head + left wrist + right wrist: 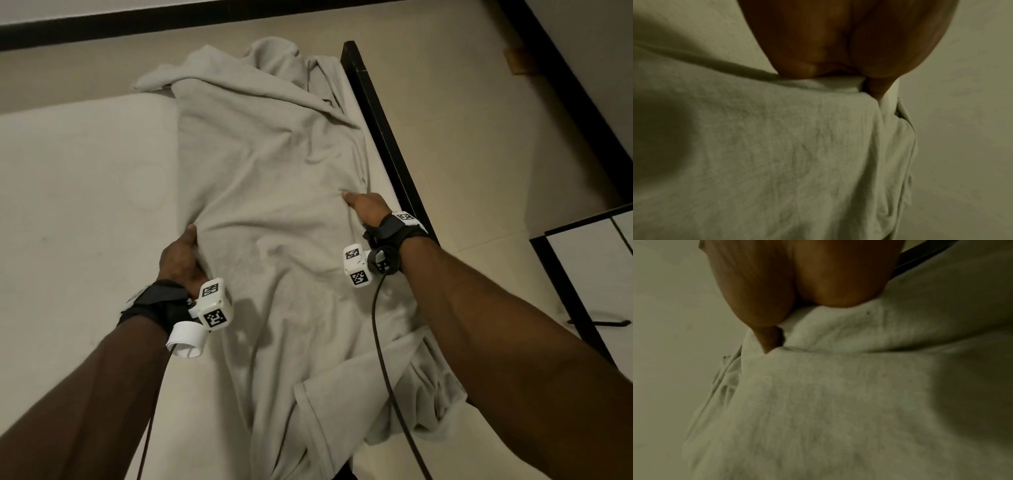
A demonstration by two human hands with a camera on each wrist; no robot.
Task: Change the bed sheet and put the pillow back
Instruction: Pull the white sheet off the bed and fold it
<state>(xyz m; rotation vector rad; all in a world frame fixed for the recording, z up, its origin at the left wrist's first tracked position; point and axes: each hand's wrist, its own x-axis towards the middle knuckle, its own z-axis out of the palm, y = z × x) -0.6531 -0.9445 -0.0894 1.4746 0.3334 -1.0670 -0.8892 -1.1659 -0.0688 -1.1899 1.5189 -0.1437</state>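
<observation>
A grey bed sheet (274,178) lies bunched in a long strip down the right side of the bare cream mattress (85,171), its near end crumpled over the bed's edge. My left hand (183,253) grips the sheet's left edge, thumb on top and fingers tucked under. The left wrist view shows the left hand (838,48) with the sheet (797,154) folded into it. My right hand (363,205) grips the sheet's right side near the bed frame, thumb pressing a fold. The right wrist view shows the right hand (797,280) with the sheet (838,394) gathered under it. No pillow is in view.
A black bed frame rail (380,126) runs along the mattress's right side, with beige floor (462,102) beyond it. A black-framed white panel (589,253) stands at the right edge. Bare mattress spreads to the left of the sheet. Cables hang from both wrists.
</observation>
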